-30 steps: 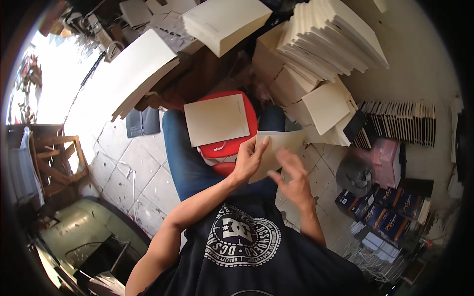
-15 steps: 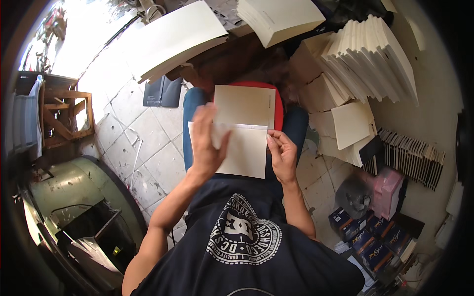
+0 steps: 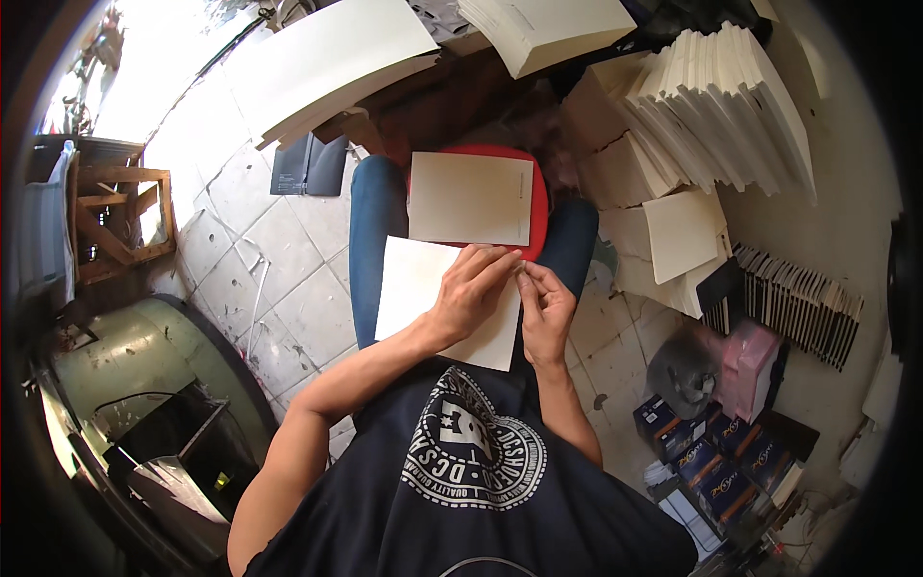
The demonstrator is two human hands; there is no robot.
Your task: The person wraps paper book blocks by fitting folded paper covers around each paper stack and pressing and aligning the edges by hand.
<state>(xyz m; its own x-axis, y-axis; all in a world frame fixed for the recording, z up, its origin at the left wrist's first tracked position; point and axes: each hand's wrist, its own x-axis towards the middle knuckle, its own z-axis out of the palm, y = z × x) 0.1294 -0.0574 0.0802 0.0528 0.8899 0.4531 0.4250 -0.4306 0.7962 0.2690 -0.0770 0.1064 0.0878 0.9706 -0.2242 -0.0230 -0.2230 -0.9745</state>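
Observation:
A thin cream book block (image 3: 409,288) lies tilted across my lap, its upper edge towards the red stool (image 3: 540,197) between my knees. My left hand (image 3: 471,293) lies over its upper right part, fingers pressed together and closed over the top edge near the corner. At that same corner my right hand (image 3: 546,300) pinches the block between thumb and fingers. The fingertips of both hands almost meet, and they hide the corner itself. On the stool seat rests another cream book block (image 3: 471,197) with a small line of print near its right side.
Stacks of cream book blocks stand at the far left (image 3: 346,62), far middle (image 3: 548,34) and right (image 3: 721,111). Dark-edged books (image 3: 798,303) line up at the right, above blue boxes (image 3: 726,481). A dark folder (image 3: 310,165) and a wooden frame (image 3: 125,212) sit at the left.
My left hand has moved right, from the block's left side to its upper right corner. The block has tilted and come slightly nearer. Its white top strip is now mostly covered.

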